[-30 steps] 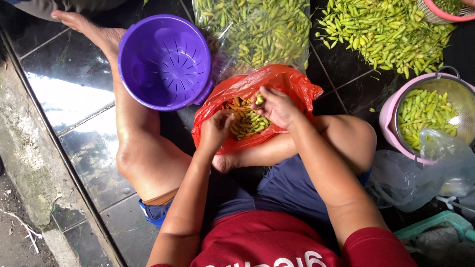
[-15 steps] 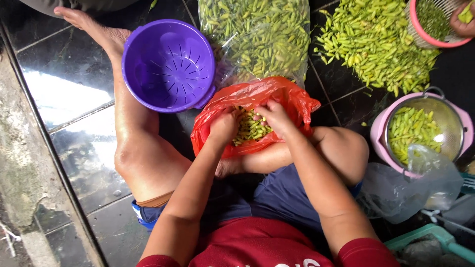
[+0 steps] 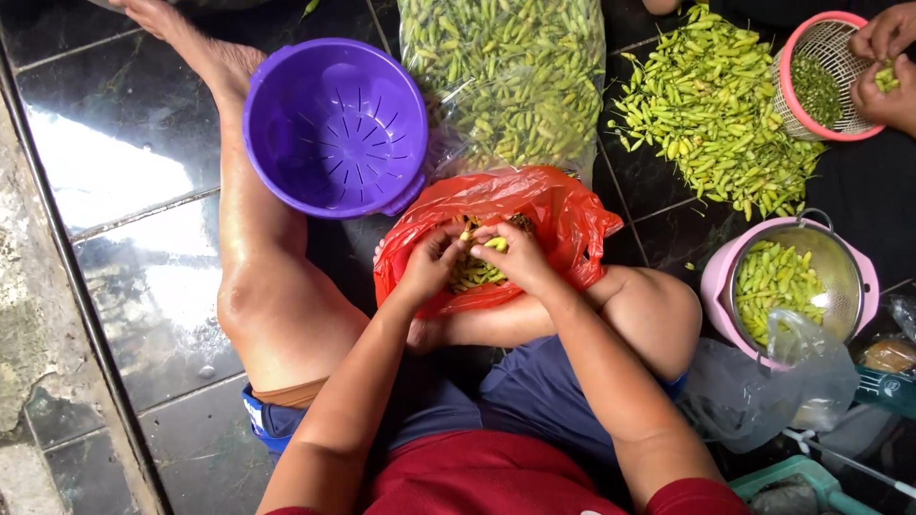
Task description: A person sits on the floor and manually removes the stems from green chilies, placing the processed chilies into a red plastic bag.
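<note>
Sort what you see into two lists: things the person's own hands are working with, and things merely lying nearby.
In use: left hand, right hand, green chilies, red plastic bag.

Lying nearby: purple colander, clear bag of chilies, loose chili pile, metal strainer in pink basin.

Red plastic bag (image 3: 563, 215), crumpled, mouth open upward, resting on the person's lap near mid-scene. Inside: small green-yellow chili peppers (image 3: 472, 274) w/ stems, loosely heaped. One pepper (image 3: 494, 243) lifted just above the heap, lying roughly horizontal.

A co-worker's hands (image 3: 883, 62) are cut off at the right edge.
</note>
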